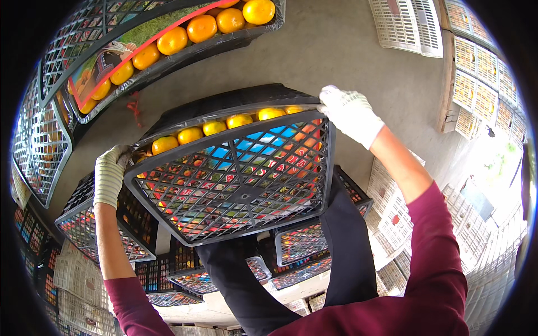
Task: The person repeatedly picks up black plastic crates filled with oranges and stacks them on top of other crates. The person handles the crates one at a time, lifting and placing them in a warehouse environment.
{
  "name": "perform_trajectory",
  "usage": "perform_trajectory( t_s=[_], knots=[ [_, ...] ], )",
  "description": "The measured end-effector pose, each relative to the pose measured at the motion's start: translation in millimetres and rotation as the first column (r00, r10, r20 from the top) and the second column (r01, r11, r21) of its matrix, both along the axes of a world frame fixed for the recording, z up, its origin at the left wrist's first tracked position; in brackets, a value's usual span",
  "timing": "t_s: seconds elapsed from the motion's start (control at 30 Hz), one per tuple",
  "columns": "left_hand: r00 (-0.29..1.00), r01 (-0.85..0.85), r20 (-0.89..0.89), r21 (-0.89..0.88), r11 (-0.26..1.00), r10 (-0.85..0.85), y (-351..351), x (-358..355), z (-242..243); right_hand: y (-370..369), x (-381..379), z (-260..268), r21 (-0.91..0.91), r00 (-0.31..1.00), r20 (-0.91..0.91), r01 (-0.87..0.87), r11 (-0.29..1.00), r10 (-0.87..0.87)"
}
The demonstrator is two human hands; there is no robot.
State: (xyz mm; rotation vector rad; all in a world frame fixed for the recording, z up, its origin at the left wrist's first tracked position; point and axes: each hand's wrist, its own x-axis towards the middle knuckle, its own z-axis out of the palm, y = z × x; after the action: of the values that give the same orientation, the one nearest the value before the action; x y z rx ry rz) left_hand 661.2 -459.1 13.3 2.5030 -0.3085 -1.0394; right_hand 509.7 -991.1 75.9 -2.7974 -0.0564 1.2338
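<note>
Both my hands wear light knitted gloves. Between them is a black plastic lattice crate (245,195) with its mesh side facing me; printed sheets show through the lattice. Along its upper edge runs a row of orange citrus fruit (239,121) beside dark plastic film (218,101). My left hand (110,174) grips the crate's upper left corner, the fingertips partly hidden. My right hand (349,114) is closed on the upper right corner, its fingers bunched at the rim.
Another black crate with citrus fruit (172,40) stands at the upper left. More black crates (300,243) lie beyond the held crate near my legs. White plastic crates (407,25) are at the upper right, and stacked fruit crates (477,80) line the right side. A red string (133,109) lies on the floor.
</note>
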Motion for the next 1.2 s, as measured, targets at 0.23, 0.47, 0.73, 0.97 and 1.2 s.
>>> perform_trajectory(
  t_s=[0.23, 0.47, 0.73, 0.97, 1.2],
  knots=[
    [0.880, 0.387, 0.151, 0.322, 0.864, -0.450, -28.4, 8.0, 21.1, -19.7, -11.7, 5.4, 0.213, 0.917, 0.185, 0.313, 0.925, -0.353],
    [0.930, 0.360, -0.007, 0.231, 0.904, -0.368, -7.3, -0.7, 30.8, -6.8, 0.2, -8.2, 0.375, 0.871, 0.087, 0.421, 0.826, -0.483],
    [0.197, -0.910, -0.854, 0.023, 0.414, 0.481, 42.9, -28.2, -13.9, 160.4, 118.4, -57.0, 0.618, 0.815, -0.404, 0.578, 0.533, -0.415],
    [0.172, -0.976, -0.852, -0.080, 0.202, 0.494, 50.5, -54.7, -23.1, 276.1, 186.8, -96.9, 0.552, 0.809, -0.587, 0.376, 0.745, 0.027],
    [0.590, -0.805, -0.475, -0.282, 0.522, 0.653, 27.4, -59.5, -21.5, 289.6, 176.0, -98.1, 0.561, 0.861, -0.505, 0.385, 0.733, -0.066]
  ],
)
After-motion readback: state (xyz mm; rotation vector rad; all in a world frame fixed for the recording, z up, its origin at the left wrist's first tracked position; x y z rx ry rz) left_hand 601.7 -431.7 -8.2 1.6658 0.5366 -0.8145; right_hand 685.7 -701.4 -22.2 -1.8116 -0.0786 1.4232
